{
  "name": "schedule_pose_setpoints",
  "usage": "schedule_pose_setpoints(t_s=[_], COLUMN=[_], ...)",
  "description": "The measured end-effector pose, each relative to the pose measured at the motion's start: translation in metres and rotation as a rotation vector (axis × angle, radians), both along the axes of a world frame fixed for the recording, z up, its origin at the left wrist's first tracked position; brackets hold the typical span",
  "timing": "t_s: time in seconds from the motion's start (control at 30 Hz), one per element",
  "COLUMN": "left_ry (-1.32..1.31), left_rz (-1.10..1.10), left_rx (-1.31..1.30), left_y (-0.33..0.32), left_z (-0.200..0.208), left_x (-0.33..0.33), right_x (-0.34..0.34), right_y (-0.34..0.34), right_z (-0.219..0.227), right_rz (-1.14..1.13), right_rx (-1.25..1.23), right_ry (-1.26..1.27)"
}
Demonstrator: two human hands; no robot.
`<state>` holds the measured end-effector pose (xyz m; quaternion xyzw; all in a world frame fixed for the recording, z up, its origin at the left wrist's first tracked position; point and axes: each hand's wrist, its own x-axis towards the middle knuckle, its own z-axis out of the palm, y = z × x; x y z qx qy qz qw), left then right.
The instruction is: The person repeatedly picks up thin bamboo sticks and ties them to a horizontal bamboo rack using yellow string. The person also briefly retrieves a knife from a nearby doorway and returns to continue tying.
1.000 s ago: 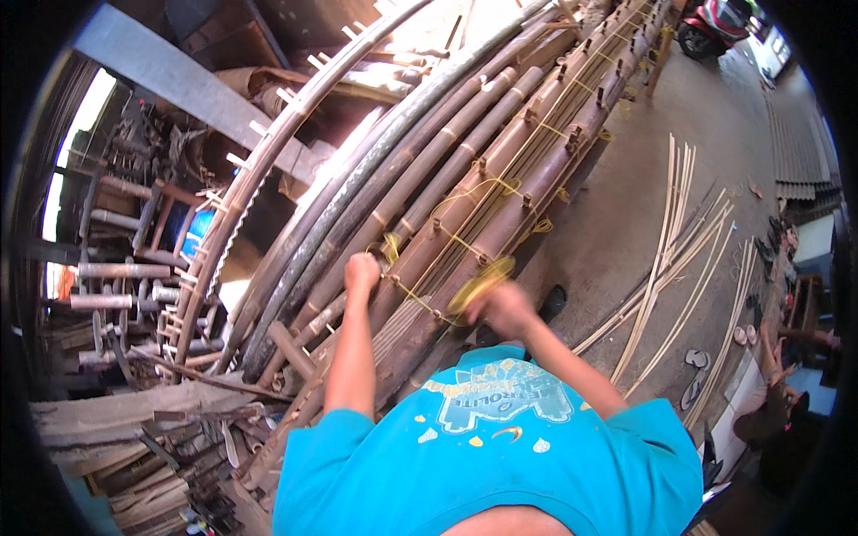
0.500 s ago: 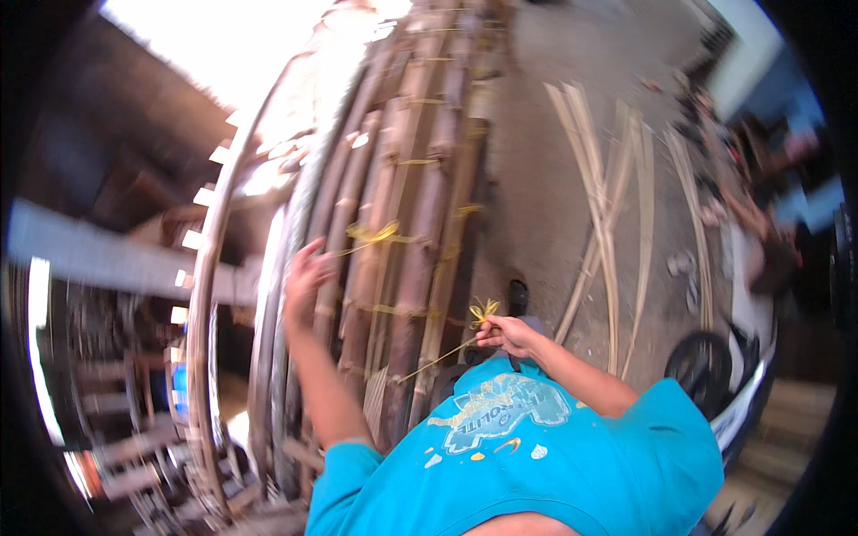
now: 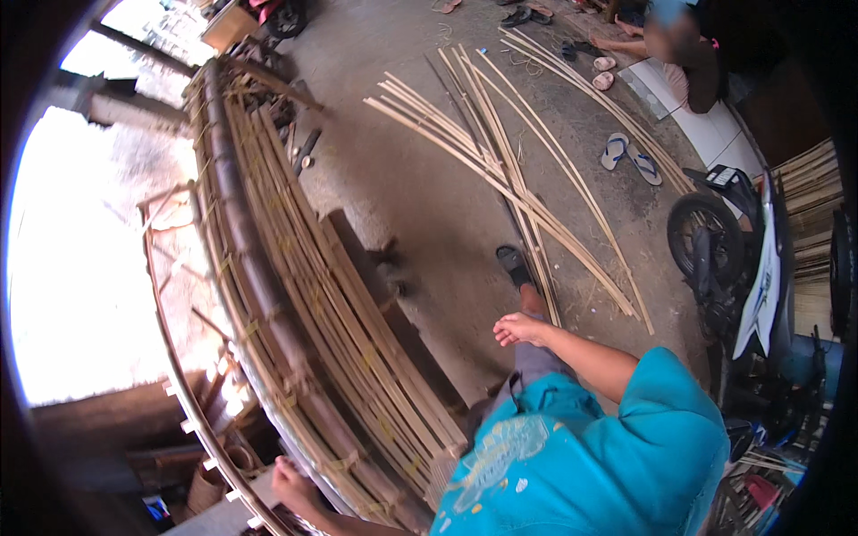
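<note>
To my left runs a long frame of bamboo slats (image 3: 344,335), tied at intervals with yellow twine. A thick dark bamboo pole (image 3: 259,241) lies along it. My left hand (image 3: 295,487) is low at the frame's outer side, beside a curved strip with white tabs (image 3: 198,442); blur and angle hide how its fingers stand. My right hand (image 3: 521,329) is in front of my leg, fingers curled together, touching neither frame nor floor. Whether anything is inside that hand is hidden; no twine shows there.
Long split bamboo strips (image 3: 500,170) lie crossed on the concrete floor ahead. A motorbike (image 3: 724,259) stands at the right, near flip-flops (image 3: 630,159). A person (image 3: 670,54) sits at the far right on a tiled step (image 3: 706,134). Wood pieces (image 3: 268,103) are heaped beyond the frame.
My view has swung right, so the frame stands further left. The yellow twine bundle at my right hand no longer shows. My left hand has dropped from over the bamboo to the frame's outer side.
</note>
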<state>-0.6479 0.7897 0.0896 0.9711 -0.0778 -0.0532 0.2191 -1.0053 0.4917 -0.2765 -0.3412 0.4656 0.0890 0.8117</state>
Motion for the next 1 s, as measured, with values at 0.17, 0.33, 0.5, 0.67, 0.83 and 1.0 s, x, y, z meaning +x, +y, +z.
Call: schedule_pose_setpoints(t_s=[0.17, 0.33, 0.5, 0.67, 0.83, 1.0], left_ry=[0.418, 1.052, 0.841, 0.889, 1.004, 1.220], left_rz=[-0.527, -0.919, -1.122, -1.118, -1.105, -0.980], left_rx=[-0.062, 0.328, 0.635, 0.659, 0.834, 0.659], left_y=[-0.330, -0.405, -0.454, -0.474, -0.505, -0.478], left_z=[-0.154, -0.410, -0.477, -0.500, -0.488, -0.483], left_x=[-0.110, -0.259, -0.307, -0.296, -0.302, -0.301], right_x=[0.007, -0.002, -0.030, -0.067, -0.047, 0.031], right_y=[-0.164, -0.325, -0.411, -0.426, -0.419, -0.409], right_z=[-0.208, -0.382, -0.536, -0.610, -0.548, -0.339], right_rz=[0.274, 0.127, 0.253, 0.354, 0.488, 0.104], right_rx=[-0.491, -0.676, -0.829, -0.974, -0.902, -1.033], right_ry=[0.324, 0.793, 1.029, 1.060, 0.834, 0.291])
